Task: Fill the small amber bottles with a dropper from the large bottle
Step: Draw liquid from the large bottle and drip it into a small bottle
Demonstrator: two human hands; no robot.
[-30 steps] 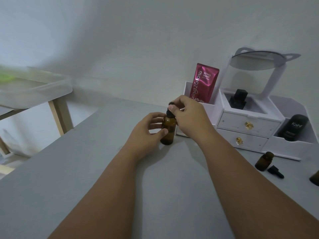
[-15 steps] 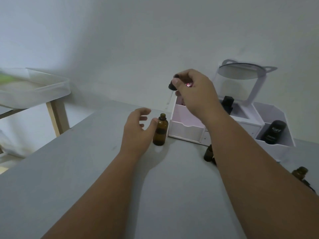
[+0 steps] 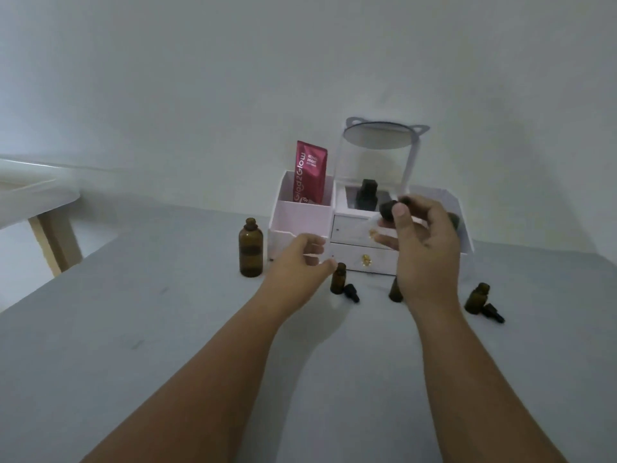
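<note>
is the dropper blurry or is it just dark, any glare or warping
Head view: dim, flat, bluish light, soft arm shadows on the grey table; the right hand and the dropper it pinches are motion-smeared, its glass tip barely readable; the large amber bottle is fairly sharp; no glare beyond a glint on the gold drawer knob; wide-angle bending at the edges.

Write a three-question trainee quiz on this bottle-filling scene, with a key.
1. True or false: the large amber bottle is capped.
2. Which hand holds the dropper? A. the left hand B. the right hand
3. What lies on the table right beside the small amber bottle nearest the left hand?
Key: 1 false; 2 B; 3 a black cap.
</note>
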